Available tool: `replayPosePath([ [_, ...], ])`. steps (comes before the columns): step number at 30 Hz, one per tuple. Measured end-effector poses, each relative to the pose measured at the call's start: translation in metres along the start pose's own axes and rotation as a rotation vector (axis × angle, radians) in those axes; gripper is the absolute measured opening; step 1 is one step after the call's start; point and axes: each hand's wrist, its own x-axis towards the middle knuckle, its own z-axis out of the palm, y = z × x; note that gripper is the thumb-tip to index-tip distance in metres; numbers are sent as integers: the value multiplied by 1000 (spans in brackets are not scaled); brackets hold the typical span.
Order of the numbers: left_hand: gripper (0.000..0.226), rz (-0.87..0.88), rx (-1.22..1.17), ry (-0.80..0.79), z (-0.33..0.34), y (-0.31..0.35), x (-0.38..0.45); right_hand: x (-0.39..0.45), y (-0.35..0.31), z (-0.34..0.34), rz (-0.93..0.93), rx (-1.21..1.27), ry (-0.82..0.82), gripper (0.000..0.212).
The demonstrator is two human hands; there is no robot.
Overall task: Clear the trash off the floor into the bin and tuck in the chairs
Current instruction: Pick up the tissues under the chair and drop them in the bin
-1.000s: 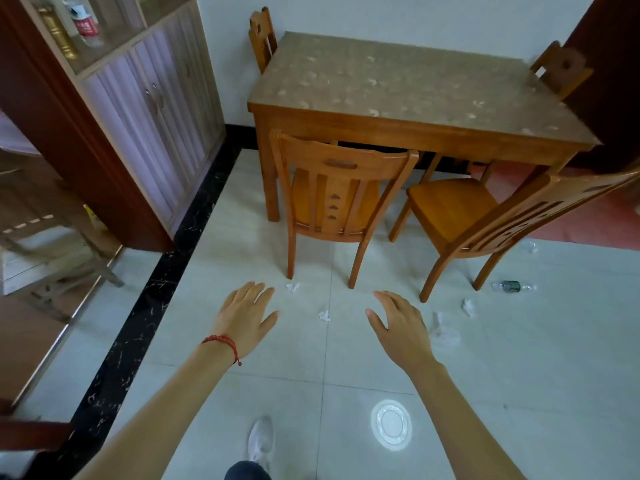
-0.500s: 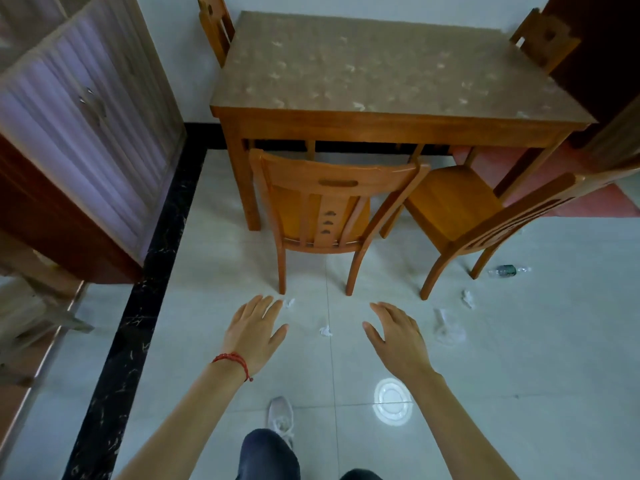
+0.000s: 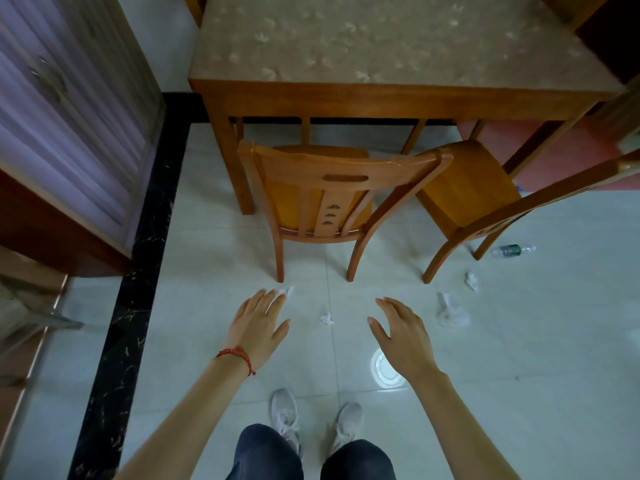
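Pale grey-white floor tiles (image 3: 519, 341) edged by a black gold-veined border strip (image 3: 138, 271); orange-brown wooden chairs (image 3: 332, 188) and table (image 3: 381, 98) topped with beige leaf-patterned cover; white crumpled tissues (image 3: 327, 319); red string bracelet (image 3: 239, 355); white sneakers (image 3: 284, 410); dark blue trousers (image 3: 270, 452); mauve striped cabinet doors (image 3: 69, 116).

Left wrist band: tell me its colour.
Red: a thin braided string round the left hand's wrist, clearest in the head view.
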Motion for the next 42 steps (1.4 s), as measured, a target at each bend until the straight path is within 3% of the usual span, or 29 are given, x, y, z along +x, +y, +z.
replayPosePath([
  [12,55,-38,-50,45,55,-5,66,68,40,51,-31,56,-30,46],
  [17,81,-57,-36,44,115,-29,106,107,69,107,-29,85,-29,45],
  [25,83,-95,-11,23,231,-87,170,172,114,227,-14,129,-66,46],
  [32,52,-106,-96,25,328,-129,231,224,149,327,-2,173,-49,43],
  [38,50,-4,-55,-27,400,-165,289,269,175,409,15,215,-24,42],
  [42,45,15,-166,-32,439,-184,327,299,187,460,40,251,2,42],
])
